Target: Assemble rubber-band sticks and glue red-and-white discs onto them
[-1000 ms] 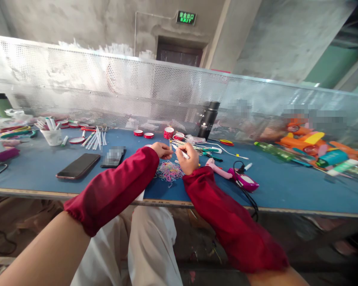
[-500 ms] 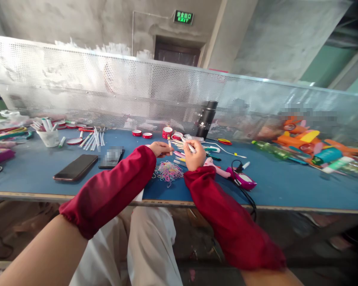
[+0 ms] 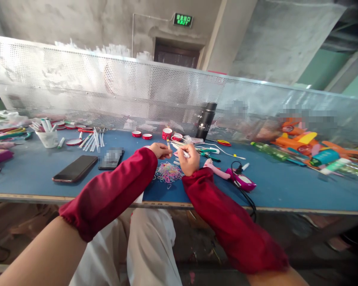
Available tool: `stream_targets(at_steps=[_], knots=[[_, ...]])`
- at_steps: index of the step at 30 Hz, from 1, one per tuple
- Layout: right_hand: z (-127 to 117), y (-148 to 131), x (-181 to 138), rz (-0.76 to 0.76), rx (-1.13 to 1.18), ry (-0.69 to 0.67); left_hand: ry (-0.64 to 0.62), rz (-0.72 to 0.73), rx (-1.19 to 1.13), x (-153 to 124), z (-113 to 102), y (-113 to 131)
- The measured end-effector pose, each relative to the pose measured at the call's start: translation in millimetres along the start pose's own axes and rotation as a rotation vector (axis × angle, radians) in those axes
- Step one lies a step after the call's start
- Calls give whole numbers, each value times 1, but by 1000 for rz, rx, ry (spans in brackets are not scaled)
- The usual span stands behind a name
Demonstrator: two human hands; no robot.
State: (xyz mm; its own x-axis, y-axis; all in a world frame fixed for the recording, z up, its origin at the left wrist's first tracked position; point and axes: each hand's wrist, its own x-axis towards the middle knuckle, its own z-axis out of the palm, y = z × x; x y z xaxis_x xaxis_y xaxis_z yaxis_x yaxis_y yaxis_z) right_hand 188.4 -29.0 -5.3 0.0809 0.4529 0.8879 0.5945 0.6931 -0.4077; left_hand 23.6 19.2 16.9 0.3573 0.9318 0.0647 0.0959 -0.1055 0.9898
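Note:
My left hand [image 3: 161, 150] pinches a short, pale flat stick [image 3: 168, 146] that stands upright between its fingertips. Facing it from the right, my right hand [image 3: 190, 159] is closed around a white marker pen [image 3: 185, 153], held as for writing. The pen's tip end points toward the stick; whether they touch I cannot tell. Just below both hands lies a loose heap of small coloured rubber bands [image 3: 169, 172]. Other pens beneath my right hand are partly hidden by it.
Two phones, one a dark smartphone [image 3: 75, 169], lie left. Red tape rolls [image 3: 167, 132] and a black flask [image 3: 206, 121] stand behind. To the right are a purple device [image 3: 244, 181] with a black cable, green pliers [image 3: 210, 153] and orange toys [image 3: 295, 139]. A pen cup [image 3: 47, 138] stands far left.
My right hand has moved left and slightly down, bringing the pen closer to the stick. My left hand stays nearly in place, still pinching the stick.

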Motion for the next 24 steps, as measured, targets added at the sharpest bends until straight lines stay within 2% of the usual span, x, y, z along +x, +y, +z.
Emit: stream_targets(at_steps=[10,24], knots=[[0,-6,-2,-70,-41,-105,18,-10,7,-5,4,4],[1,-6,-2,-67,-34,-91,11,5,1,-5,3,4]])
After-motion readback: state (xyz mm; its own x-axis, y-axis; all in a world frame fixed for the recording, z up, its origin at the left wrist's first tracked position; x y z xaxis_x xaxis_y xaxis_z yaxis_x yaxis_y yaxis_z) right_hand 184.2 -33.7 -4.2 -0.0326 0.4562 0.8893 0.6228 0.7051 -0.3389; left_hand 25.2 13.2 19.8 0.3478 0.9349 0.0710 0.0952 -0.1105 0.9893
